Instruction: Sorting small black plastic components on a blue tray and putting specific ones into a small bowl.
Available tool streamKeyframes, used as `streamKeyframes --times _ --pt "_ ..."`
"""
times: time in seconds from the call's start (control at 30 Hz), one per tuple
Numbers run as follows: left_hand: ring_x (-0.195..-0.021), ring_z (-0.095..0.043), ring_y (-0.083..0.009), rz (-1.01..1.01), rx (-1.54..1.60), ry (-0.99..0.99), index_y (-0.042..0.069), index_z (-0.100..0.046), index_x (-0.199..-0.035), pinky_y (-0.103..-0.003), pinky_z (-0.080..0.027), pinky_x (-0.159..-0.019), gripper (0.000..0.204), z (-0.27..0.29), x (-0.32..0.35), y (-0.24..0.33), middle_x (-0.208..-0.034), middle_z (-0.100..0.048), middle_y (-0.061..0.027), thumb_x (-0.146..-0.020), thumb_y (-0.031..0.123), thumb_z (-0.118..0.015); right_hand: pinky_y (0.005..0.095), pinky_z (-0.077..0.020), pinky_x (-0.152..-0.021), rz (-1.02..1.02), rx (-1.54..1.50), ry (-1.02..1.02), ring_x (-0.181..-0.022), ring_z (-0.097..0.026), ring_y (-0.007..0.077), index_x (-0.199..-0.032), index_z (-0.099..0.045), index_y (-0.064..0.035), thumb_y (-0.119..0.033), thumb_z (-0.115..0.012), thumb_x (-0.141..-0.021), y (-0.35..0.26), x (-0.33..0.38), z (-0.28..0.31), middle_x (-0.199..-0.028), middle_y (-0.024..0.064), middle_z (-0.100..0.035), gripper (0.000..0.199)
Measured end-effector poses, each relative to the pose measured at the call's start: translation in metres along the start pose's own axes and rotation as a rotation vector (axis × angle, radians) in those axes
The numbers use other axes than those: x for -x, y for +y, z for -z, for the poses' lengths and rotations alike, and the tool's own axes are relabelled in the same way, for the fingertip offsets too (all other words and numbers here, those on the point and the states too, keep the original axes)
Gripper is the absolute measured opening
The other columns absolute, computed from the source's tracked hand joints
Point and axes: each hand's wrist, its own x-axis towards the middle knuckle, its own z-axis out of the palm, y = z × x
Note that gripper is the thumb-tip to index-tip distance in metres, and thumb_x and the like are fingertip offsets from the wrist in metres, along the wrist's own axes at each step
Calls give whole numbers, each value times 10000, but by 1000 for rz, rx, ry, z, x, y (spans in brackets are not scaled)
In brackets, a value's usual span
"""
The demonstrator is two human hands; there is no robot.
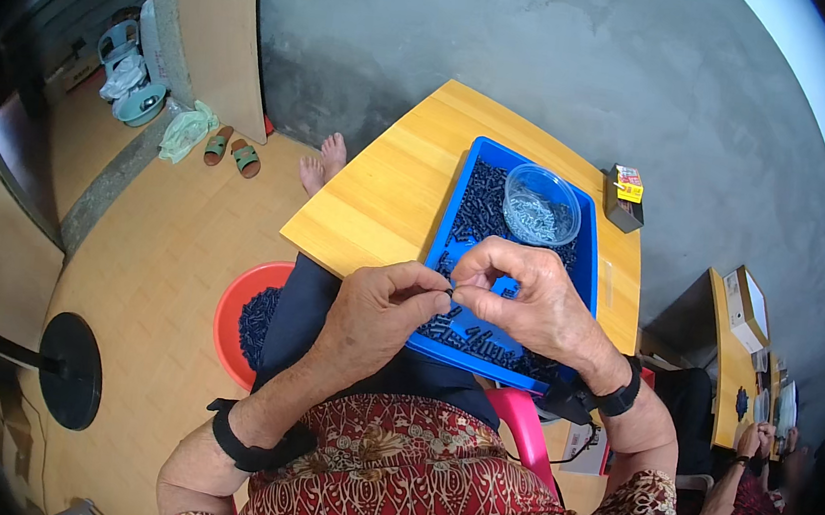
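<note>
Pinching between both hands (382, 307) (529, 300), a tiny dark part (450, 289) is barely discernible.

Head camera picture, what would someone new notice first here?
First, the two hands meeting mid-frame: the left hand and right hand pinch a tiny dark part between fingertips. Just behind them, a blue tray of small dark pieces sits on the wooden table, holding a clear bowl. A red basin sits lower left.
</note>
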Motion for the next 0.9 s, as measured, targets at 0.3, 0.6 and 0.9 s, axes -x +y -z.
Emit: streamKeyframes --times 0.3,0.6,0.9 --pt "-772 -594 -47 13 154 -17 -22 -691 -983 -206 -470 -691 139 -2 -1 -5 -841 -691 -14 -908 91 -664 324 -503 -671 268 178 191 -730 -632 205 -851 -636 -19 -23 -680 -830 13 11 -16 -787 68 -647 49" --pt "-831 -602 -58 67 313 -45 -9 -694 -1009 -207 -476 -746 152 -3 -1 -3 -893 -692 -19 -915 107 -667 358 -505 -674 325 175 300 -754 -638 258 -928 -646 -23 -2 -732 -774 13 21 -24 -823 92 -655 178" --pt "-882 -589 -61 165 424 -41 13 -704 -1061 -223 -464 -804 202 -3 1 2 -952 -687 -16 -912 148 -694 357 -486 -647 451 335 394 -748 -625 263 -937 -632 -32 -28 -803 -712 11 15 -27 -839 91 -647 283"
